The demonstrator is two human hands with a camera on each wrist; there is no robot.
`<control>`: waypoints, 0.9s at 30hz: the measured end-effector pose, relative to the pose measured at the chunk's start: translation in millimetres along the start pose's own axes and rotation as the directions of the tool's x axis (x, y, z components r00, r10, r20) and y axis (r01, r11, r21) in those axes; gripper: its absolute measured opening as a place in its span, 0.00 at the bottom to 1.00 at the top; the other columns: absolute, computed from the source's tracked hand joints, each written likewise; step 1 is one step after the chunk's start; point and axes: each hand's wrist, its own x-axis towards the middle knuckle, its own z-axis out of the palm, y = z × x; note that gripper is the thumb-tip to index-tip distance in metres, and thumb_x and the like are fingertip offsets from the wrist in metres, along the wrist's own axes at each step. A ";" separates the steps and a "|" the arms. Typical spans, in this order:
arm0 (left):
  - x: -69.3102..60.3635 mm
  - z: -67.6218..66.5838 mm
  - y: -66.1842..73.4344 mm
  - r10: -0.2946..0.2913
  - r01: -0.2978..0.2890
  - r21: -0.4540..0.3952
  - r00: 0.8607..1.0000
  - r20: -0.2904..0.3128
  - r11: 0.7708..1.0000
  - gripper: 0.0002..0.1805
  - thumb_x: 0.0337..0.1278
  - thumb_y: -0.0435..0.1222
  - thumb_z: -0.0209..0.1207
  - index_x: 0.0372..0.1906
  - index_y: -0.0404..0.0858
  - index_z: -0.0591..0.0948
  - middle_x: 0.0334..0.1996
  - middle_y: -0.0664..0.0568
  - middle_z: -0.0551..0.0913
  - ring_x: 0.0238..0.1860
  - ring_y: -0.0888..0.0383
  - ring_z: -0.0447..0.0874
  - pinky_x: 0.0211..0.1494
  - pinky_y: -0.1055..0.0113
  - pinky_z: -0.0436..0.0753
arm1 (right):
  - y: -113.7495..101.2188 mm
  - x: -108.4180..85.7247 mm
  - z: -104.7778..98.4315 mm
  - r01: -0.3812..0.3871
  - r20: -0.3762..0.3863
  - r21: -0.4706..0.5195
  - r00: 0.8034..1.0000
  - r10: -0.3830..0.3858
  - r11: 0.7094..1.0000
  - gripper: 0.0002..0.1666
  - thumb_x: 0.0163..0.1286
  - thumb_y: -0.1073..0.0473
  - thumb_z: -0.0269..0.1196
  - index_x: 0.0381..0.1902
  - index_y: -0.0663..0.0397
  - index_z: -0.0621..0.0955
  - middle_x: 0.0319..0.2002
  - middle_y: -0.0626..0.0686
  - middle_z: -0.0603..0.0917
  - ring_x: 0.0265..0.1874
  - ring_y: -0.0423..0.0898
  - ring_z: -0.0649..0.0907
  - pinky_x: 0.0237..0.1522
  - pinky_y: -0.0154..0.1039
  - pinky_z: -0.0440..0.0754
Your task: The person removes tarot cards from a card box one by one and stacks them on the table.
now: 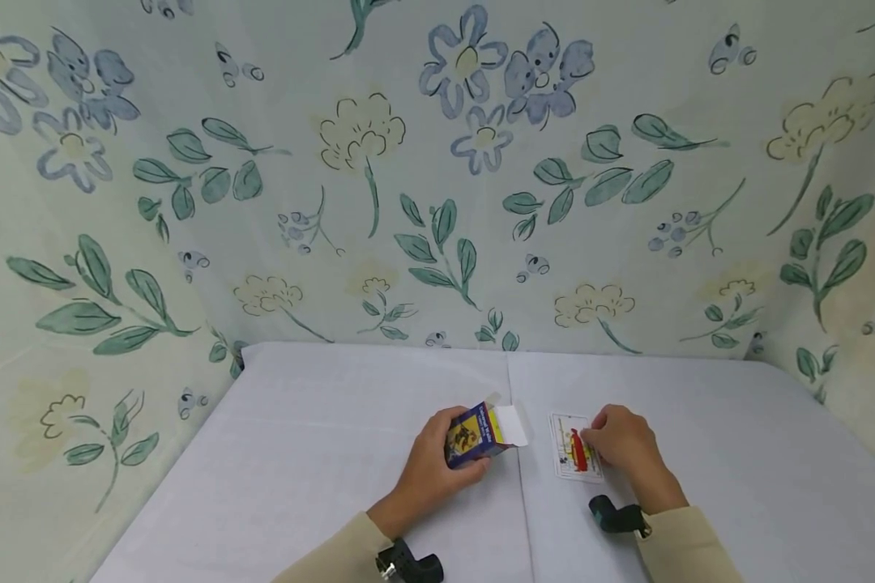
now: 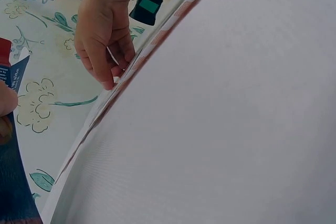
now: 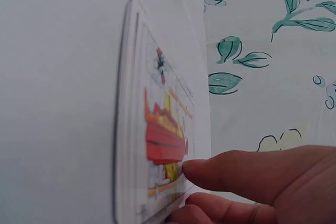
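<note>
Between the flap (image 1: pixel 509 425) of the box (image 1: pixel 474 436) and the cards (image 1: pixel 570 450), only a narrow strip of table (image 1: pixel 538 461) is left. The box's left is blocked by the left hand (image 1: pixel 439 460), the cards' right edge by the right hand (image 1: pixel 629 444). Wide passage is offered farther out on both sides; the back is closed off by the curtain (image 1: pixel 437 186).

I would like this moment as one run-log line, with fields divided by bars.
left grip: holds blue box, flap open | right grip: pinches stacked cards at edge | cards: on white cloth, right of box

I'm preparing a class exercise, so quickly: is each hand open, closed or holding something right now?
Left hand: closed, holding the blue box.
Right hand: closed, pinching the card stack at its edge.
</note>
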 end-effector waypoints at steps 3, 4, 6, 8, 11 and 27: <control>0.5 -0.7 0.6 0.005 -0.005 0.002 1.000 -0.004 1.000 0.38 0.49 0.51 0.68 0.64 0.44 0.67 0.52 0.56 0.74 0.47 0.62 0.73 0.48 0.67 0.77 | -0.3 1.1 -0.1 0.002 -0.003 -0.006 1.000 -0.002 1.000 0.14 0.62 0.60 0.65 0.35 0.67 0.76 0.26 0.59 0.76 0.26 0.51 0.76 0.25 0.38 0.76; 0.8 -0.8 0.8 0.006 -0.006 0.004 1.000 -0.005 1.000 0.38 0.49 0.51 0.68 0.64 0.44 0.67 0.53 0.56 0.74 0.47 0.62 0.73 0.48 0.67 0.77 | -0.4 1.6 -0.3 0.001 -0.001 -0.007 1.000 -0.001 1.000 0.14 0.62 0.60 0.65 0.36 0.67 0.76 0.26 0.59 0.76 0.25 0.51 0.76 0.25 0.38 0.76; 1.2 -0.8 0.9 0.007 -0.007 0.003 1.000 -0.007 1.000 0.38 0.49 0.51 0.68 0.63 0.44 0.67 0.53 0.56 0.75 0.47 0.62 0.73 0.48 0.67 0.77 | -1.0 1.7 -0.7 -0.008 0.000 -0.001 1.000 0.008 1.000 0.14 0.63 0.59 0.64 0.37 0.68 0.76 0.27 0.59 0.76 0.25 0.50 0.76 0.24 0.38 0.76; 1.0 -0.5 0.6 0.005 -0.005 0.005 1.000 -0.005 1.000 0.37 0.49 0.50 0.68 0.63 0.44 0.67 0.53 0.56 0.75 0.47 0.62 0.73 0.49 0.67 0.78 | -1.4 1.4 -0.9 -0.022 0.009 0.010 1.000 0.022 1.000 0.15 0.64 0.59 0.64 0.38 0.69 0.76 0.27 0.59 0.77 0.25 0.51 0.76 0.25 0.37 0.76; 0.2 0.1 0.3 0.003 -0.003 0.007 1.000 -0.002 1.000 0.37 0.49 0.50 0.68 0.63 0.43 0.67 0.53 0.56 0.75 0.47 0.62 0.73 0.49 0.67 0.78 | -1.8 0.2 -1.3 -0.042 0.025 0.024 0.999 0.042 0.999 0.16 0.64 0.59 0.63 0.40 0.70 0.75 0.27 0.60 0.77 0.25 0.50 0.76 0.25 0.37 0.77; -0.5 0.5 0.5 -0.008 0.008 0.021 1.000 0.000 1.000 0.38 0.49 0.51 0.68 0.64 0.44 0.67 0.53 0.56 0.74 0.48 0.62 0.73 0.49 0.67 0.78 | -0.4 -0.9 -2.8 -0.036 0.055 0.051 0.998 0.034 0.998 0.18 0.64 0.58 0.62 0.43 0.69 0.75 0.27 0.60 0.75 0.19 0.48 0.76 0.23 0.36 0.78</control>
